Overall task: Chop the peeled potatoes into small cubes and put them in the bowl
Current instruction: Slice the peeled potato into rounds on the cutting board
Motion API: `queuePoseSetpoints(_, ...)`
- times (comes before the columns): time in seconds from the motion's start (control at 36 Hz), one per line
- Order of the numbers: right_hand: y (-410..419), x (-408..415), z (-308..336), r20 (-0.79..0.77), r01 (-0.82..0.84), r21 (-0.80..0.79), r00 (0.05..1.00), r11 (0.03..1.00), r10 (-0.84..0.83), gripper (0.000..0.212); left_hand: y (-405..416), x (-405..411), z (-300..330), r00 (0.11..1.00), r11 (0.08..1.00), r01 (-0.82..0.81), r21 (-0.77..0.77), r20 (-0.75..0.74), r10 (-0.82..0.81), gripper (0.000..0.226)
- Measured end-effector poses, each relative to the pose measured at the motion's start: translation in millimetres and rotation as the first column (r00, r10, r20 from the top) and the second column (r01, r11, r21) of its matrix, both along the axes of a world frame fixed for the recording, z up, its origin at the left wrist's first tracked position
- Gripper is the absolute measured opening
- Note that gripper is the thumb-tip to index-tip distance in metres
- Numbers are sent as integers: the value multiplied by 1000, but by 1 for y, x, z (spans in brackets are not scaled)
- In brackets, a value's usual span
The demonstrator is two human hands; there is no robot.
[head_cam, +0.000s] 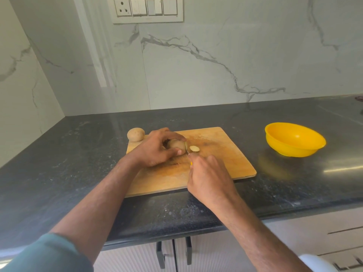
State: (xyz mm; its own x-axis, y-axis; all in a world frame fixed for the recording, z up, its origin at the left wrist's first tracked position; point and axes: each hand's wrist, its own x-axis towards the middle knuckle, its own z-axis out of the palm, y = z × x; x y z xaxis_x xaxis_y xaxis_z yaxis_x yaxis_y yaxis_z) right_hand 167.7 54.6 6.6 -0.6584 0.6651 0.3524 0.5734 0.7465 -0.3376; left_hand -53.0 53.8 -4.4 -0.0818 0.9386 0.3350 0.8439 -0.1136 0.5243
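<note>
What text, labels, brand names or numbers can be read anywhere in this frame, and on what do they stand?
None can be read.
The switch panel on the wall shows a socket and switches without any legible marking.
The yellow bowl, the cutting board, both potatoes and the knife carry no visible print.
The dark marks at the lower right corner are too blurred to read.

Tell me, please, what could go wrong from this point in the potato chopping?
The left hand holds the potato with fingertips close to the knife, so a slip might nick them. The round potato could roll on the cutting board. The bowl sits off the board to the right, so cubes might drop on the counter in transfer.
</note>
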Motion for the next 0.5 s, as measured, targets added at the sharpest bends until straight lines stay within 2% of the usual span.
queuePoseSetpoints(0.33,8,15,0,-21,32,43,999,999,-31,33,-1,1,0,1000,1000,-2,16,-27,3,43)
queuePoseSetpoints(0.5,18,18,1,-54,53,18,997,998,-52,36,-1,2,-3,1000,998,-17,62,27,15,47)
